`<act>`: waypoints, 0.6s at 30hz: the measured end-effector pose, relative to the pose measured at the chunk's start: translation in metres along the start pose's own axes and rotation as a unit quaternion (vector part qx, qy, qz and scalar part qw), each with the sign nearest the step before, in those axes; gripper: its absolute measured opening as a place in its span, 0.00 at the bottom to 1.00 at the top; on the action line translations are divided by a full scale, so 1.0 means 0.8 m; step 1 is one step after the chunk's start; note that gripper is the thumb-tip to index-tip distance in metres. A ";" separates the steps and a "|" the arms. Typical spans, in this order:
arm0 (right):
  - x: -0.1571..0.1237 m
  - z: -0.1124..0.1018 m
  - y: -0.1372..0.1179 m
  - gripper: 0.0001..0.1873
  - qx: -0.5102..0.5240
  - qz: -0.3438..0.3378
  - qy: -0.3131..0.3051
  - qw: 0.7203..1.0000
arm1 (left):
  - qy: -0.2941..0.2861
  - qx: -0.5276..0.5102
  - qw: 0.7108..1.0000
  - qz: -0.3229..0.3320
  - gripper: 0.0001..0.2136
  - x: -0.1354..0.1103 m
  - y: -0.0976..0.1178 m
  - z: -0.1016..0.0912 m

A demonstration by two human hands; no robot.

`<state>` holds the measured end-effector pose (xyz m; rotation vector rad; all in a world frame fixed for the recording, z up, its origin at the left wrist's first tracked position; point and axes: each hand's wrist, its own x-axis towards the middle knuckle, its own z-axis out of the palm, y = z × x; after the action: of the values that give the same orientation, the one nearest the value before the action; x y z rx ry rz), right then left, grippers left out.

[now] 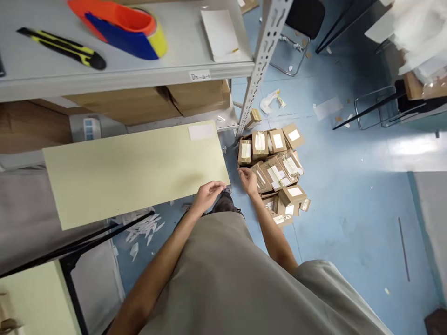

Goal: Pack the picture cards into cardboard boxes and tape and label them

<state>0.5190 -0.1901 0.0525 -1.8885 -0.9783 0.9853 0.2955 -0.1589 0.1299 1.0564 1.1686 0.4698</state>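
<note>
the left hand (208,193) pinches the near right corner of a long pale-green flat cardboard sheet (136,172), fingers closed on it. the right hand (248,180), loosely open and holding nothing, touches the heap of small taped brown cardboard boxes (275,172) with white labels on the blue floor (349,209). their labels are unreadable; the grey metal shelf (139,74) edge bears a tag too blurred to read surely.

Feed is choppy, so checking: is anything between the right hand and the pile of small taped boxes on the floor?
Nothing visible. The right hand is at the pile of small boxes, at its left edge. The left hand is apart, by the pale green board's corner.
</note>
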 end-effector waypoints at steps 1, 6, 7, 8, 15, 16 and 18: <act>-0.001 0.006 -0.019 0.24 0.001 -0.021 -0.007 1.000 | 0.019 -0.015 1.000 0.006 0.23 -0.005 0.006 -0.010; -0.016 0.050 -0.120 0.24 0.007 -0.115 -0.038 0.993 | 0.083 -0.066 0.993 0.050 0.21 -0.051 0.029 -0.075; -0.023 0.062 -0.140 0.24 0.003 -0.128 -0.048 0.991 | 0.095 -0.076 0.991 0.059 0.21 -0.065 0.030 -0.092; -0.030 0.077 -0.159 0.25 -0.002 -0.141 -0.058 0.988 | 0.109 -0.087 0.988 0.068 0.20 -0.081 0.030 -0.110; -0.110 0.223 -0.259 0.25 -0.028 -0.230 -0.169 0.958 | 0.250 -0.170 0.949 0.092 0.23 -0.217 -0.023 -0.261; -0.124 0.248 -0.269 0.25 -0.031 -0.240 -0.187 0.952 | 0.274 -0.185 0.939 0.094 0.24 -0.236 -0.036 -0.282; -0.150 0.299 -0.288 0.23 -0.035 -0.261 -0.223 0.939 | 0.323 -0.217 0.916 0.097 0.26 -0.273 -0.062 -0.320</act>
<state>0.1991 -0.1352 0.1916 -1.3542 -1.6939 1.0719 -0.0276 -0.2429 0.1955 0.6348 1.4414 1.2431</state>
